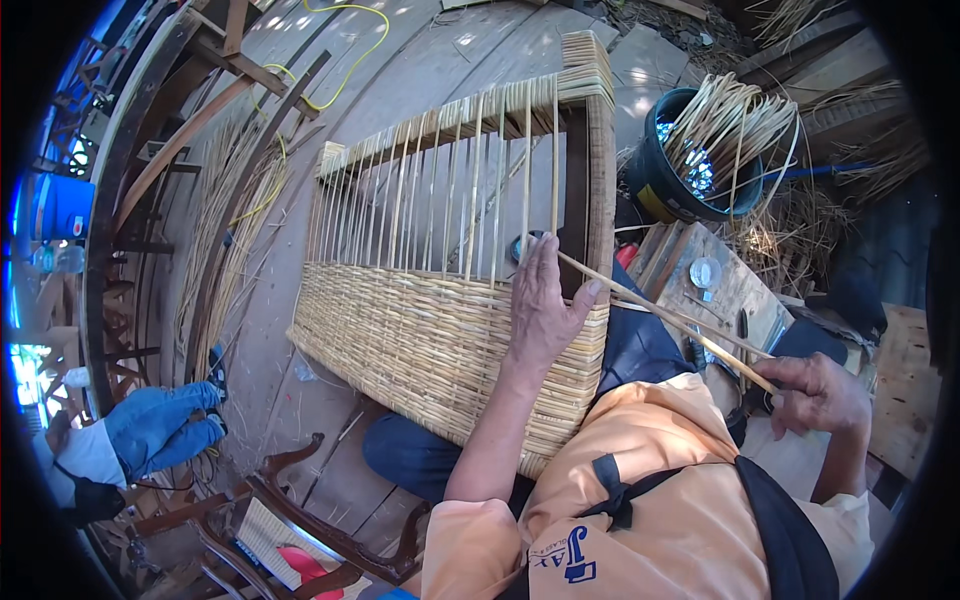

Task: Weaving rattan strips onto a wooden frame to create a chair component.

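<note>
A partly woven rattan panel [400,320] on a wooden frame leans across my lap. Dense weaving fills its lower part, and bare upright strands [470,190] span the upper part. Near the right side post, my left hand [545,305] lies on the weave's upper edge, fingers stretched out and thumb apart. A long rattan strand [690,335] runs from beside its fingertips, past the post, to my right hand [815,392]. That hand is closed around the strand, out to the right of the frame. Whether the left fingers press on the strand is hard to see.
A dark bucket [645,185] of coiled rattan strips [735,120] stands at the far right. Nearer is a wooden board [735,270] with small items. Curved wooden furniture parts [330,540] lie lower left. A yellow cord [355,55] crosses the floor. Another person [150,430] is at the left.
</note>
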Demonstrator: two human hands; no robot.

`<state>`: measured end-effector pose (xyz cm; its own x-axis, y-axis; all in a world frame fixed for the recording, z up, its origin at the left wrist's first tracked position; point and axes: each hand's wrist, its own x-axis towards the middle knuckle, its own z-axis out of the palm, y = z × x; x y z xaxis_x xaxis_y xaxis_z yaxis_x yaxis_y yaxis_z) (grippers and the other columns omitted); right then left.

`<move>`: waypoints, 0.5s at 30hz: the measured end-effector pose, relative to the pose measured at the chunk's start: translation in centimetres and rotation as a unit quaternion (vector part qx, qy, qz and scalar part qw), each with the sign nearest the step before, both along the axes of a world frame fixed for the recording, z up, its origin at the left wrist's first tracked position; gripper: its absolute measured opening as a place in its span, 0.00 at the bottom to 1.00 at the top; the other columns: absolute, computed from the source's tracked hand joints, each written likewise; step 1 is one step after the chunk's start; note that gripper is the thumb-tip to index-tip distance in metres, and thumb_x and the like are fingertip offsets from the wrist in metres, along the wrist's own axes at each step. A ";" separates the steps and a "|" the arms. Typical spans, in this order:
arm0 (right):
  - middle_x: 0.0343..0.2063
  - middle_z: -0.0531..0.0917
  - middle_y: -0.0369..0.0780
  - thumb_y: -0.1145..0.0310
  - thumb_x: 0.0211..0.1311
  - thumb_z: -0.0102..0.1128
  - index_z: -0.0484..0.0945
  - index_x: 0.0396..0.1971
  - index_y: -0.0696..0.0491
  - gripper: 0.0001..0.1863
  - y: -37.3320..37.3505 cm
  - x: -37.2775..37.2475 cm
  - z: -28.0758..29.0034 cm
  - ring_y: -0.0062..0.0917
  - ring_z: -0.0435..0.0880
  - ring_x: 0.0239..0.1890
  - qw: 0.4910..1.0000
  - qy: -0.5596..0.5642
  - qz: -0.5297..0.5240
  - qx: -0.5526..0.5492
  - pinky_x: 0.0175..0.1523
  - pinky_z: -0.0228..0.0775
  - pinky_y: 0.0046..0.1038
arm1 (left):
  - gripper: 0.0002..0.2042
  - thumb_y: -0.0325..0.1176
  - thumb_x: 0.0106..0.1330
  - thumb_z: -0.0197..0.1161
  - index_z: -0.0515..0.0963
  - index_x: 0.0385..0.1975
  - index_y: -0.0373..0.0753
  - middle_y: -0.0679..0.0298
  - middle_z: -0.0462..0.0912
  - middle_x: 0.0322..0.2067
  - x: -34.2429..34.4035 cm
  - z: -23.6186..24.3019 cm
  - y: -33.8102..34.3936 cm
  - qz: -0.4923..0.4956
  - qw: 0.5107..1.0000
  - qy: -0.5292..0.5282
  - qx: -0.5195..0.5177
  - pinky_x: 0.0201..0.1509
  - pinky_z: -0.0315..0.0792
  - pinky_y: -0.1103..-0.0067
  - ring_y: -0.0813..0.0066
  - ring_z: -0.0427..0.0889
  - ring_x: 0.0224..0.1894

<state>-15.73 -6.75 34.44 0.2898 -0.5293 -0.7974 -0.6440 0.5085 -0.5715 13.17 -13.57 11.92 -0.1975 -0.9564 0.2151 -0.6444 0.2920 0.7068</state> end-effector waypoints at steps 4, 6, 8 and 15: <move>0.16 0.81 0.38 0.78 0.47 0.43 0.71 0.53 0.59 0.27 -0.2 0.2 0.0 0.20 0.82 0.18 0.998 0.053 0.014 0.013 0.28 0.73 0.22 | 0.36 0.52 0.62 0.54 0.60 0.57 0.24 0.39 0.66 0.54 -0.3 -0.2 0.5 0.012 0.996 0.078 0.047 0.64 0.56 0.63 0.47 0.63 0.60; 0.15 0.81 0.39 0.76 0.47 0.43 0.71 0.52 0.59 0.27 -0.8 1.5 -0.8 0.21 0.82 0.18 0.996 0.086 0.037 -0.007 0.28 0.74 0.23 | 0.30 0.47 0.65 0.53 0.62 0.56 0.26 0.42 0.67 0.54 0.2 -0.8 0.4 0.031 0.999 0.032 -0.027 0.64 0.58 0.64 0.49 0.66 0.59; 0.14 0.79 0.42 0.73 0.48 0.43 0.71 0.52 0.57 0.26 -0.7 1.7 -2.3 0.23 0.82 0.18 0.989 0.126 0.059 -0.047 0.31 0.74 0.24 | 0.20 0.36 0.65 0.52 0.67 0.53 0.29 0.47 0.69 0.54 1.1 0.7 -1.0 0.104 0.994 0.018 0.038 0.63 0.59 0.64 0.52 0.66 0.58; 0.13 0.77 0.40 0.72 0.57 0.44 0.72 0.53 0.49 0.22 -1.9 1.8 -4.8 0.23 0.79 0.17 0.979 0.203 0.033 -0.004 0.30 0.73 0.26 | 0.11 0.29 0.62 0.53 0.76 0.43 0.37 0.50 0.63 0.58 6.2 -2.0 -6.2 0.021 0.995 -0.074 0.067 0.65 0.56 0.64 0.54 0.61 0.62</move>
<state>-13.94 -8.61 29.61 -0.0158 -0.5260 -0.8503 -0.8501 0.4548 -0.2655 19.38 -19.75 9.94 -0.1769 -0.9826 0.0571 -0.7538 0.1726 0.6340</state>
